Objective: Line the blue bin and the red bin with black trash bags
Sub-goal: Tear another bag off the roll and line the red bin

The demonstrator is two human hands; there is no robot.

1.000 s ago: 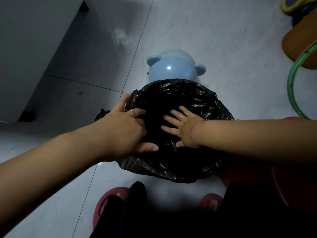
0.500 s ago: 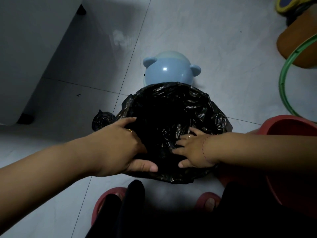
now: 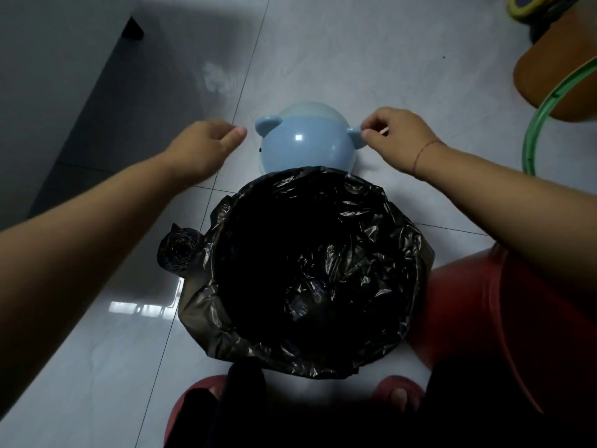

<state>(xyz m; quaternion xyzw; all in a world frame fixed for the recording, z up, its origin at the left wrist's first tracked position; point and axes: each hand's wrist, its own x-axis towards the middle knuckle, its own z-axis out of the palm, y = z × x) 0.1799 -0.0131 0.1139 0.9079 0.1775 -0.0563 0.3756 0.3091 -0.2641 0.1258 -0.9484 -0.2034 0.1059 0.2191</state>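
Both moved off the bag [image 3: 371, 221]: right grip [image 3: 397, 137] pinches blue lid [image 3: 307, 137]; left grip [image 3: 206, 147] beside it, curled, empty.

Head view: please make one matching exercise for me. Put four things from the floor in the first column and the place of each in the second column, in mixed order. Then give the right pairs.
Column one
1. blue domed lid
2. roll of black bags
3. red bin
4. green hoop

Column two
a. just left of the bin lined with the black trash bag
b. at the right edge, in front of an orange thing
c. right of the lined bin, partly under a forearm
d. on the floor beyond the lined bin

Pairs: 1-d, 2-a, 3-c, 4-b
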